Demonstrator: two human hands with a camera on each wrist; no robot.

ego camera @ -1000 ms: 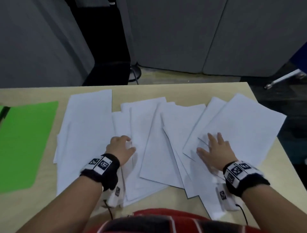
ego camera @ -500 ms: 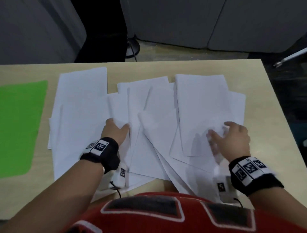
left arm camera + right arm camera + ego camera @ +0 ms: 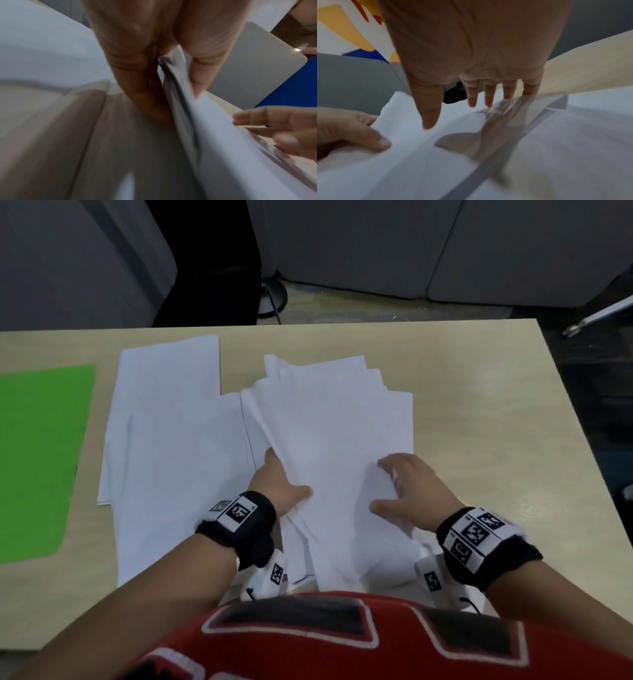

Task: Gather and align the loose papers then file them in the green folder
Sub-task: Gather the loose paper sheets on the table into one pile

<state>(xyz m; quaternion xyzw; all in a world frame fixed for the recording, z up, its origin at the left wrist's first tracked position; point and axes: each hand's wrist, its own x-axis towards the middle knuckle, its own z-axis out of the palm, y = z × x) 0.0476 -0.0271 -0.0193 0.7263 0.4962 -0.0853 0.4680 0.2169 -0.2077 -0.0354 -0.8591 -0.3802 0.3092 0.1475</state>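
Observation:
A rough pile of white papers (image 3: 335, 433) lies at the middle of the table, its sheets fanned and unaligned. My left hand (image 3: 287, 477) pinches the pile's left edge, thumb on top and fingers underneath; the left wrist view shows that grip (image 3: 180, 108) on the stacked edges. My right hand (image 3: 394, 484) rests on the pile's right side with straight fingers (image 3: 471, 100) touching the top sheet. More loose papers (image 3: 164, 440) lie flat to the left of the pile. The green folder (image 3: 44, 460) lies shut at the table's left edge.
The wooden table (image 3: 496, 412) has bare surface to the right of the pile and along its far edge. Grey cabinets (image 3: 445, 244) and a dark gap (image 3: 209, 261) stand beyond the table. My red cap brim (image 3: 308, 638) covers the near edge.
The right hand has swept the right-hand sheets leftward into one pile at the middle. The left hand has moved right and taken hold of the pile's left edge.

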